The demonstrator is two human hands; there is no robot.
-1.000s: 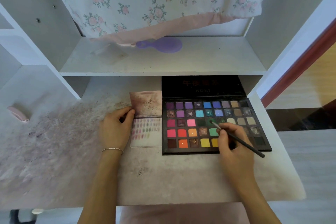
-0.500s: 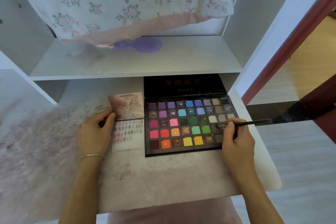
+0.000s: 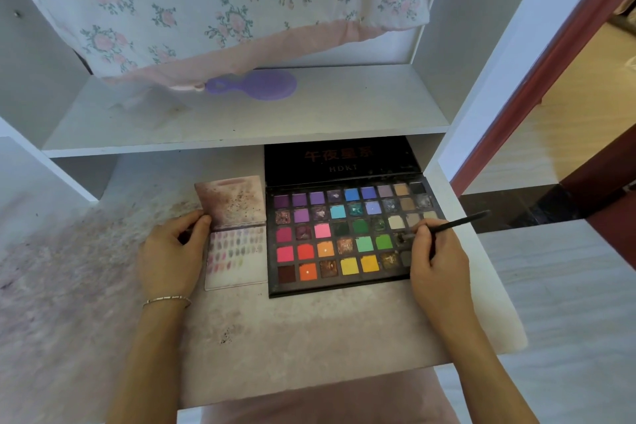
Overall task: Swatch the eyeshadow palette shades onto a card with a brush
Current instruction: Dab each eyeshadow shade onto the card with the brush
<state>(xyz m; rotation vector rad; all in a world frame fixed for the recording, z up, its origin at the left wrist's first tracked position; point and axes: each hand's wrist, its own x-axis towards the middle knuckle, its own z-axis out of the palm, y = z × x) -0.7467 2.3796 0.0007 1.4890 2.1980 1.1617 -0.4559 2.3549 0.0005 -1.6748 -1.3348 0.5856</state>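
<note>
We load the brush [image 3: 451, 224], pinched in our right grip [image 3: 438, 262], from a palette [image 3: 347, 237] pan; next, stroke the card [image 3: 237, 262] our left grip [image 3: 172, 251] steadies.

A purple hand mirror [image 3: 265, 85] lies on the shelf [image 3: 309, 120] under floral cloth [image 3: 213, 0].

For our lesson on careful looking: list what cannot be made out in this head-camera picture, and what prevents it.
- Pans at the eyeshadow palette's right end: hidden by the right hand.
- Brush tip: blurred, contact with powder uncertain.
- Left hand fingertips at the card: curled under.
- Swatch shades: too small.
- Purple object's handle end: under the floral cloth.
</note>
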